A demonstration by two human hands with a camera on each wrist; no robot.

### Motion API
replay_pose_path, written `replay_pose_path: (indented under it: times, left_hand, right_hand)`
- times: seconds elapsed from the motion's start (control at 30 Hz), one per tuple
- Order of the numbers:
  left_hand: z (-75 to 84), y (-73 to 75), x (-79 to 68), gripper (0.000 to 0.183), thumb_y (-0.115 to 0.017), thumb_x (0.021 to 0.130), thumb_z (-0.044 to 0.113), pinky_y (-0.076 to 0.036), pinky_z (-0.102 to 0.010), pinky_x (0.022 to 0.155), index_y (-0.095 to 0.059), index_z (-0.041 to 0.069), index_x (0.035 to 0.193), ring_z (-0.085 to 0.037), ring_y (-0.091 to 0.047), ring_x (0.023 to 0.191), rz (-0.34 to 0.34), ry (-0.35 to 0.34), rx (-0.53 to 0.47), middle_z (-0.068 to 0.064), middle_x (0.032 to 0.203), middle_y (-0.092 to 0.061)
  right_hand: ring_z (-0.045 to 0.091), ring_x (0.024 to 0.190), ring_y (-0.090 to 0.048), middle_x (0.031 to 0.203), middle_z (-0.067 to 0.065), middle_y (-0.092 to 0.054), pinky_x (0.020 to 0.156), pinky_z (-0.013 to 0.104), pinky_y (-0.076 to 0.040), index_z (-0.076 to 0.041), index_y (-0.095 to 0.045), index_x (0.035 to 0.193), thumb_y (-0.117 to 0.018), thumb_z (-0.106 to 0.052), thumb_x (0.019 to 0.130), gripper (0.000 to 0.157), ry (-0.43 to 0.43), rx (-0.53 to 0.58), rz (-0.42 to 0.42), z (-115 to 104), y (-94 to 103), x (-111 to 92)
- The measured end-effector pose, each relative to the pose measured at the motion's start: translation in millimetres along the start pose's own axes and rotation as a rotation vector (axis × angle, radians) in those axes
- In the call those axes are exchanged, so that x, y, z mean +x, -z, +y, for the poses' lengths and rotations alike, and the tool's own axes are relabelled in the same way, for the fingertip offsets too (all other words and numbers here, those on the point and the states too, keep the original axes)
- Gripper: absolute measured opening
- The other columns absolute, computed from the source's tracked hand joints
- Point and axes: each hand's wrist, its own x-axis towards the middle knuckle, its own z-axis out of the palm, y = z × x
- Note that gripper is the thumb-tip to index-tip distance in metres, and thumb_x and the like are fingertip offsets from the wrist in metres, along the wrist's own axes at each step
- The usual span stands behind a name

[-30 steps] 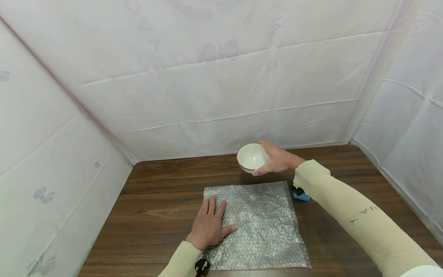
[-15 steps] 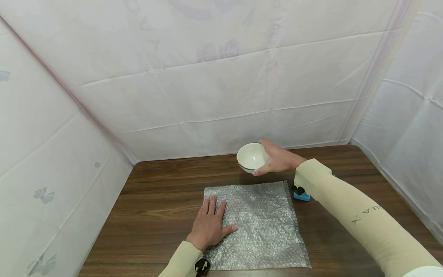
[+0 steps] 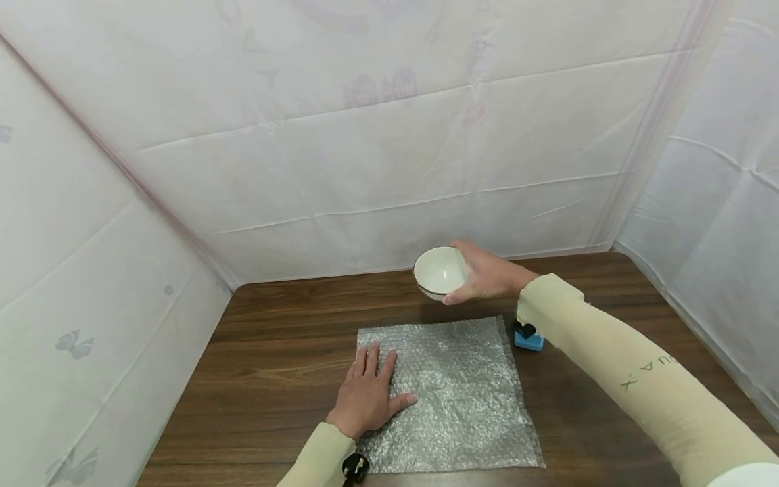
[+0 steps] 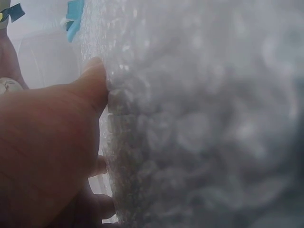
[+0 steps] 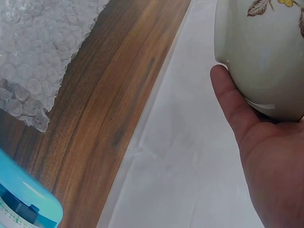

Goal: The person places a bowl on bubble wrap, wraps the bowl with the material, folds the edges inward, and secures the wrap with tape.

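Now we have the white bowl (image 3: 439, 272) in our right hand (image 3: 483, 272), with thumb and fingers wrapped round its side. It looks lifted off the wooden table (image 3: 262, 352), just past the far edge of the bubble wrap (image 3: 456, 392). We see into the bowl, but we can't tell if it leans a little.

Our left hand (image 3: 368, 399) lies flat on the left part of the wrap, fingers spread, gripping nothing. That seems a good way to stop the sheet sliding. We should press softly so the bubbles don't pop.

The bowl looks smooth and could slip, so a firm, gentle hold is best, and slow moves too. We should also mind our right sleeve (image 3: 550, 301), close to the small blue thing (image 3: 528, 342) beside the wrap.
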Motion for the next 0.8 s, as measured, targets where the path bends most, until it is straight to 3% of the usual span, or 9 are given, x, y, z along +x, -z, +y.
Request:
replay_pose_path:
  times: [0.33, 0.8]
  left_hand:
    - [-0.8, -0.8, 1.5, 0.086, -0.061, 0.096, 0.065, -0.033, -0.061, 0.123, -0.041, 0.011, 0.161, -0.051, -0.027, 0.156, 0.000, -0.003, 0.001, -0.028, 0.168, -0.028]
    - [-0.3, 0.5, -0.4, 0.086, -0.061, 0.096, 0.064, -0.034, -0.062, 0.122, -0.042, 0.010, 0.160, -0.051, -0.027, 0.156, 0.000, -0.006, -0.006, -0.029, 0.168, -0.029]
  right_hand:
    - [0.037, 0.129, -0.055, 0.154, 0.022, -0.039, 0.104, 0.053, -0.052, 0.000, -0.022, 0.161, -0.093, -0.037, 0.075, 0.118, -0.020, 0.023, -0.016, -3.9, 4.2, -1.4]
    - [0.037, 0.125, -0.057, 0.149, 0.025, -0.043, 0.100, 0.050, -0.053, 0.004, -0.022, 0.159, -0.092, -0.033, 0.076, 0.115, -0.003, 0.028, -0.019, -11.8, 9.8, -1.6]
